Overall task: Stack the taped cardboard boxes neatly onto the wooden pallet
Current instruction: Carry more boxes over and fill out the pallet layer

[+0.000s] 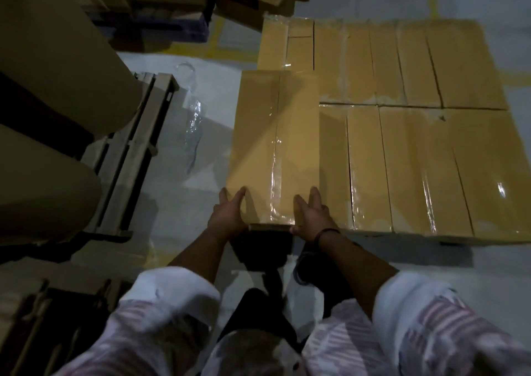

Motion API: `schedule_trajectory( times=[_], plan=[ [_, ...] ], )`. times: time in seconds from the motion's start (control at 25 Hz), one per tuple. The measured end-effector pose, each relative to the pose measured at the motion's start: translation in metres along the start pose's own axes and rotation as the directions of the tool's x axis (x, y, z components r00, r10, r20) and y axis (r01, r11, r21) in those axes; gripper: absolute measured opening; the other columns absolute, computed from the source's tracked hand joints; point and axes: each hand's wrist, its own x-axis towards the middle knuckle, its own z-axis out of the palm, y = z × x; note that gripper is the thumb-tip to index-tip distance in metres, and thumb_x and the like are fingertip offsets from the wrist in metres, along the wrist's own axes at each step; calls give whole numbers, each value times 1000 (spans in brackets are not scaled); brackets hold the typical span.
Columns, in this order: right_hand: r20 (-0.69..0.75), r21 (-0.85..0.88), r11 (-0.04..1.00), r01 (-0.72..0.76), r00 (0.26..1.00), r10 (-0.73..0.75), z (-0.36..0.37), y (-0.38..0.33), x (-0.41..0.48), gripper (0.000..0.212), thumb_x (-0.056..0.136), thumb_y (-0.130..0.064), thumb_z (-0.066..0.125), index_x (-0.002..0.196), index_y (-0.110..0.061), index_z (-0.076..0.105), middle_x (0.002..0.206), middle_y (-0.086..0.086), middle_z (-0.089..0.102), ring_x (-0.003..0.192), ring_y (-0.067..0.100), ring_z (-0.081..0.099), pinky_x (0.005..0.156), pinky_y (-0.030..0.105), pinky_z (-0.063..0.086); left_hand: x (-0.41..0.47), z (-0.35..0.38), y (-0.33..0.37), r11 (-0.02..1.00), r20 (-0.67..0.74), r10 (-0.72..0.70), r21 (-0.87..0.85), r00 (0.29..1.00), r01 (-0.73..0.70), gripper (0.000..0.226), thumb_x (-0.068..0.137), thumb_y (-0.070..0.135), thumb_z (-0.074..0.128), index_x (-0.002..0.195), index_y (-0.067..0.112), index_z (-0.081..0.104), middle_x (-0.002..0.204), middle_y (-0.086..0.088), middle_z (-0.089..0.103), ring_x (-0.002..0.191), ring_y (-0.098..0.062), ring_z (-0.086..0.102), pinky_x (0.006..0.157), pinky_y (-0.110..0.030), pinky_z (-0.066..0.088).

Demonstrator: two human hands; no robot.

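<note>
Far left: large tan rolls (57, 68) stand against a bare wooden pallet (129, 157). Crumpled clear plastic film (192, 122) lies on the grey floor (184, 203) beside that pallet.

Centre: one long taped cardboard box (273, 145) lies lengthwise along the left edge of the stacked layer, with its near end toward the person. Whether it rests fully on the layer or is partly carried cannot be told.

The left hand (227, 214) is flat on the box's near left corner, fingers straight. The right hand (311, 217), with a dark band (327, 233) on the wrist, is flat on the near right corner, fingers likewise straight. The hands are apart, with the tape seam between them.

Right: a layer of taped boxes (416, 145) lies side by side in two rows, touching. Its support is in shadow.
</note>
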Motion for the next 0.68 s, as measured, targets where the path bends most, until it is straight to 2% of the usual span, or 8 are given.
schedule_trajectory(
  times=[0.16,0.24,0.44,0.68],
  plan=[
    [-99,-2,1000,-18,995,18,2,10,2,67,92,-22,65,149,-35,31,165,8,-8,135,49,33,111,51,38,6,1,1,994,-107,98,48,989,-93,108,69,28,93,157,34,31,159,-20,17,122,-47,56,105,-46,48],
    [-111,8,998,-57,992,58,-2,20,5,66,92,-19,65,147,-38,34,166,4,-4,137,47,31,112,50,37,12,0,7,990,-136,135,53,982,-129,106,66,30,94,154,32,37,157,-21,22,121,-47,57,105,-46,49],
    [-153,6,1000,-21,988,22,-8,40,19,57,91,-24,66,140,-43,45,166,5,5,139,43,35,114,47,37,28,-2,20,987,-139,154,74,978,-145,104,68,27,95,154,32,37,158,-23,21,126,-48,54,106,-46,48],
    [-126,-46,999,6,992,-12,-4,35,23,52,94,-26,63,138,-48,45,165,-4,2,137,46,31,112,48,36,33,-3,7,991,-134,136,30,982,-133,104,67,27,94,154,34,39,156,-18,23,121,-46,57,108,-45,48]
  ],
)
